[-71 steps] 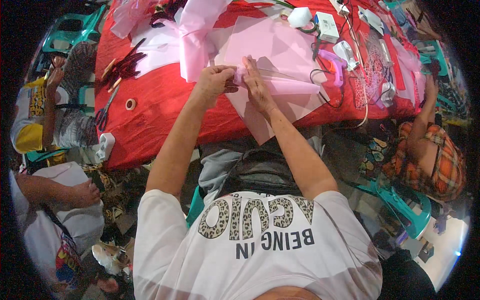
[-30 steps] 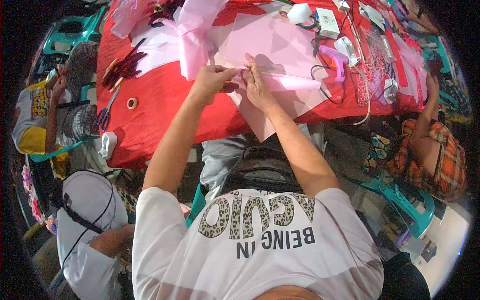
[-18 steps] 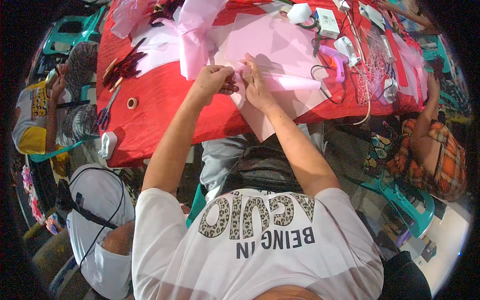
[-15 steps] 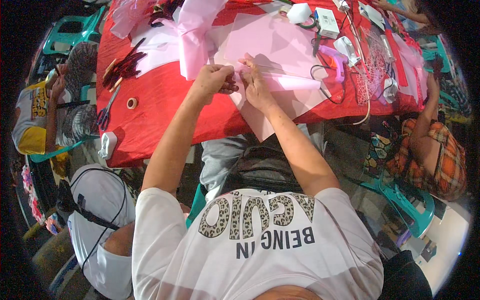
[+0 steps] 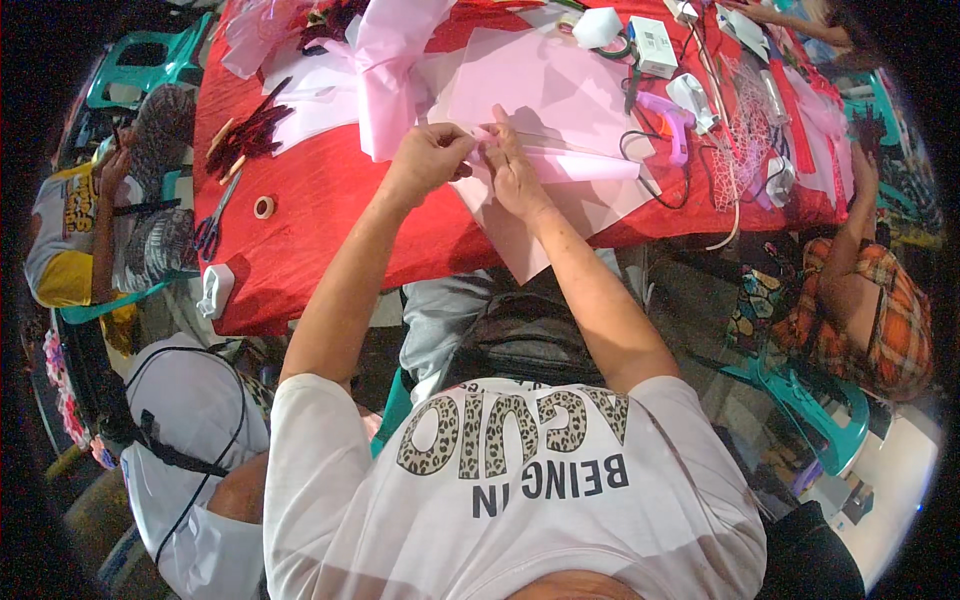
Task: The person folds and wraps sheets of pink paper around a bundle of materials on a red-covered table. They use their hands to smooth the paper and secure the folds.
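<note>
Pink wrapping paper (image 5: 530,85) lies in overlapping sheets on the table, with a folded strip (image 5: 590,166) running to the right from my hands. My left hand (image 5: 430,165) is closed, thumb and fingertips pinching a small gathered bit of the paper. Close beside it, my right hand (image 5: 517,178) grips the fold, its index finger stretched up along the sheet. The fingertips of both hands almost meet. Just beyond my left hand stands a gathered pink wrap (image 5: 390,85); its far end is cut off by the upper edge.
A red cloth (image 5: 310,215) covers the table. Scissors (image 5: 212,225), a tape roll (image 5: 263,207) and dark red stems (image 5: 255,130) lie left. On the right are a purple glue gun (image 5: 672,125) with a black cord, a white box (image 5: 653,47) and pink netting (image 5: 740,140). Other people sit at both sides.
My left hand has turned slightly and come closer to my right fingertips, where a bit of pink paper now shows between them. The person at lower left has shifted a little.
</note>
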### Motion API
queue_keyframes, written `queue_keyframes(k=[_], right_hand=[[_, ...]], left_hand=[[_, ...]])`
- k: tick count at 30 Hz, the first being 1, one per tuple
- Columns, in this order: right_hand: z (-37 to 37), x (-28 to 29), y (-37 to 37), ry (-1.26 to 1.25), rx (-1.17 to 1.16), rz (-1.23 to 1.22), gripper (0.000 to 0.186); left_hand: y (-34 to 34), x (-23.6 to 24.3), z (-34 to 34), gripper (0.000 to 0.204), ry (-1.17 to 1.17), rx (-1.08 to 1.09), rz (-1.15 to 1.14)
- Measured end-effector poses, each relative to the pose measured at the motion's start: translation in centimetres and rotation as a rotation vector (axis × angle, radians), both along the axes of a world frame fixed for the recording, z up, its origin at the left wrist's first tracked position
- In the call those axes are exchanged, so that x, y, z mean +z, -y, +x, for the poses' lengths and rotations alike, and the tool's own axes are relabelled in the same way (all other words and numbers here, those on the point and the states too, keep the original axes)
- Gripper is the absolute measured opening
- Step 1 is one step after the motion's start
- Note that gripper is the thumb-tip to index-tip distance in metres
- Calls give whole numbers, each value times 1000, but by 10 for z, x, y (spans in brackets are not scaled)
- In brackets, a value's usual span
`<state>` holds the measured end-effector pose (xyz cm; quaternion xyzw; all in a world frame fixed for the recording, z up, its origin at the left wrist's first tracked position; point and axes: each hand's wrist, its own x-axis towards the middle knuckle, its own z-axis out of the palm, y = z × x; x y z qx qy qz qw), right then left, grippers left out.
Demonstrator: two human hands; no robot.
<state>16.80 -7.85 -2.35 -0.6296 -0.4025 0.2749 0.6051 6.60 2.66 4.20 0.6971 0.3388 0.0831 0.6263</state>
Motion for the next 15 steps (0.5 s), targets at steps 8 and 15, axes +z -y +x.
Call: queue_keyframes(k=[8,15], right_hand=[[-2,6,1,-69,49,-17,54],[-1,0,-3,-4,-12,60,54]], left_hand=[[3,-6,-3,26,-34,91,-84],[6,-2,1,22,13,218,-302]])
